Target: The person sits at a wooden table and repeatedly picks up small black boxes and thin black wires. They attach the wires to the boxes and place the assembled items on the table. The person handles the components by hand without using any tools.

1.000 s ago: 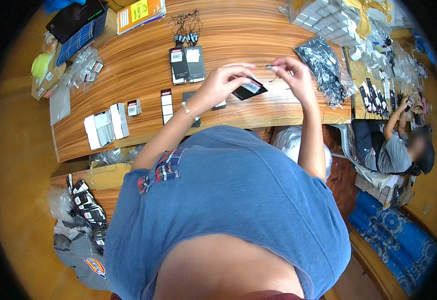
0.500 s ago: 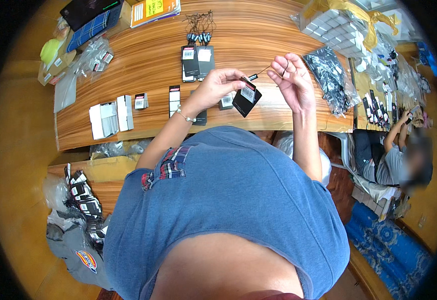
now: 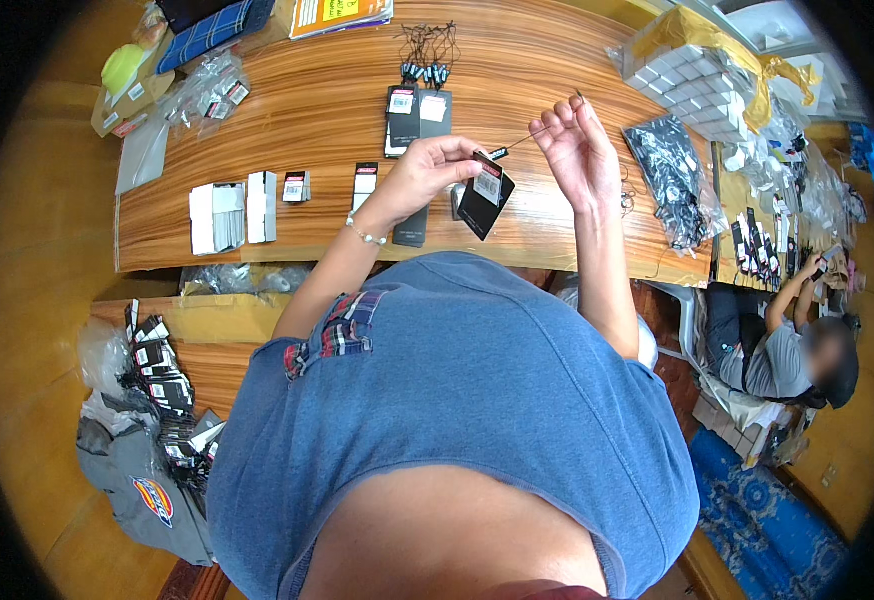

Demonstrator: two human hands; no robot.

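My left hand [image 3: 435,172] pinches a black hang tag [image 3: 479,212] with a white barcode sticker, above the front part of the wood-grain table. A dark cord [image 3: 523,140] runs from a small black seal at the top of the tag up to my right hand [image 3: 579,155]. The fingers of that hand are curled and pinch the cord, holding it taut. Beyond my left hand lie stacked black and grey hang tags [image 3: 405,118], with a bunch of corded seals [image 3: 425,74] above them. A dark grey tag [image 3: 411,228] shows partly under my left wrist.
At the left stand white card stacks [image 3: 219,220] and a small tag pile [image 3: 297,186]. Bagged black cords [image 3: 669,170] lie at the right, near a wrapped block of white boxes [image 3: 682,75]. Another person [image 3: 782,355] works at the far right.
My right hand has risen slightly, and the cord has drawn straighter. The black tag has tilted more upright in my left hand. The whole view has shifted a little.
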